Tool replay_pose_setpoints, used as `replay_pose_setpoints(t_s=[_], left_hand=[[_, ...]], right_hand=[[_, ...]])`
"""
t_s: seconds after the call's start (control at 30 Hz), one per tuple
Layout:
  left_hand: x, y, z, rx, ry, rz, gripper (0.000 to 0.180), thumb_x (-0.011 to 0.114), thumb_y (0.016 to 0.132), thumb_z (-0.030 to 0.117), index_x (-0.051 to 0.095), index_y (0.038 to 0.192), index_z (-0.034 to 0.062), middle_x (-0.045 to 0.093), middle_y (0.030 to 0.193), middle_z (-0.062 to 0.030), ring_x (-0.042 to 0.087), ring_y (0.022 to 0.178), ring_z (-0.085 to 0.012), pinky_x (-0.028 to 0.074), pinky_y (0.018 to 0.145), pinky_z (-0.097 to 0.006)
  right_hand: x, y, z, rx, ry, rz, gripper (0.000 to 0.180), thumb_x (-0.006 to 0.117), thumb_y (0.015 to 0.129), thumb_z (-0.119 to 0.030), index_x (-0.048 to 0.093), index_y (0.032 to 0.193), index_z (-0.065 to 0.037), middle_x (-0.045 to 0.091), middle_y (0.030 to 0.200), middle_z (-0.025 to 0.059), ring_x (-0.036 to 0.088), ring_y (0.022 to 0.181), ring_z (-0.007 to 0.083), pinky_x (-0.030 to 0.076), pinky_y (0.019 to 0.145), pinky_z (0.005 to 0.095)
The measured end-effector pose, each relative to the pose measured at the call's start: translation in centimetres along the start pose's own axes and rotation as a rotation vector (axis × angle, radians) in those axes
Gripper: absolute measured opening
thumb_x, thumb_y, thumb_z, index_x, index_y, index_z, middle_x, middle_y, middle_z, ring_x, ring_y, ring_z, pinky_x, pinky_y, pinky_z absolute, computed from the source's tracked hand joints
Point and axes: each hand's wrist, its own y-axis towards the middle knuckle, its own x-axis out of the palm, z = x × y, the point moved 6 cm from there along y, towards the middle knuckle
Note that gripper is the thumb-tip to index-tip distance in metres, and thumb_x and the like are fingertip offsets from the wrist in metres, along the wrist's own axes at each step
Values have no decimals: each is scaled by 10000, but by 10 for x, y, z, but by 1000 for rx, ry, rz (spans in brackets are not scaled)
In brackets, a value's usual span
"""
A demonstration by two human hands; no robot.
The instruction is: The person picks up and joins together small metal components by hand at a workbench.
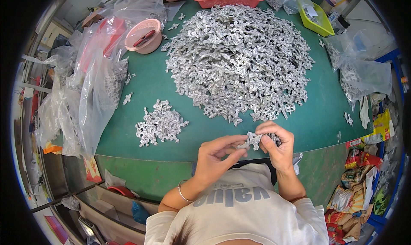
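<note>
Close to the table's front edge, my left hand (217, 152) pinches a small silver-grey metal casting (253, 139) between thumb and fingertips. My right hand (279, 148) is bent around the other side, its thumb and forefinger at the same casting. More small metal pieces show inside the curl of its fingers, partly hidden. Ahead of both hands rises a large heap of similar metal castings (239, 61). A smaller pile of castings (161, 123) lies on the green table to the left of my left hand.
At the back stand a red basket (229, 2) of metal pieces and a yellow-green basket (316, 20). A pink basket (144, 36) holds a red-handled tool. Clear plastic bags (85, 91) of parts line the left side; other bags (357, 71) lie at the right.
</note>
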Motion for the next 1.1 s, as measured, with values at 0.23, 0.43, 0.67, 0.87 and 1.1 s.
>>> replay_pose_setpoints(t_s=[0.23, 0.43, 0.67, 0.87, 1.1], left_hand=[[3, -3, -2, -178, -157, -9, 265, 463, 876, 26, 472, 1129, -54, 616, 785, -139, 608, 672, -158, 504, 620, -254], [3, -3, -5, -215, -241, -45, 287, 457, 882, 35, 437, 1156, -50, 616, 782, -150, 604, 656, -158, 500, 617, -263], [6, -6, -3, -199, -198, -56, 291, 464, 877, 23, 441, 1158, -48, 622, 808, -146, 602, 670, -147, 490, 633, -253], [8, -2, -6, -203, -209, -82, 339, 463, 875, 16, 388, 1202, -34, 617, 786, -142, 599, 660, -152, 492, 613, -258], [14, 1, -31, -266, -346, -109, 424, 503, 854, 20, 333, 1242, -2, 603, 763, -137, 598, 635, -154, 494, 589, -256]], right_hand=[[0, -4, 4, 80, 57, 0, 53, 567, 798, -10, 553, 757, 21, 552, 756, 59, 476, 622, 80, 364, 551, 206], [4, -5, 10, 182, 205, 33, 95, 542, 834, -46, 545, 755, 6, 534, 739, 38, 415, 509, 42, 285, 428, 179], [6, -4, 9, 178, 275, 4, 138, 517, 855, -67, 537, 740, 6, 520, 723, 48, 411, 506, 52, 286, 424, 186], [11, -6, 13, 214, 398, 52, 125, 524, 856, -121, 525, 865, 4, 543, 849, 72, 426, 522, 51, 316, 441, 177], [15, -10, 45, 360, 619, -97, 200, 504, 861, -173, 490, 993, -23, 508, 938, 90, 447, 522, 98, 338, 427, 178]])
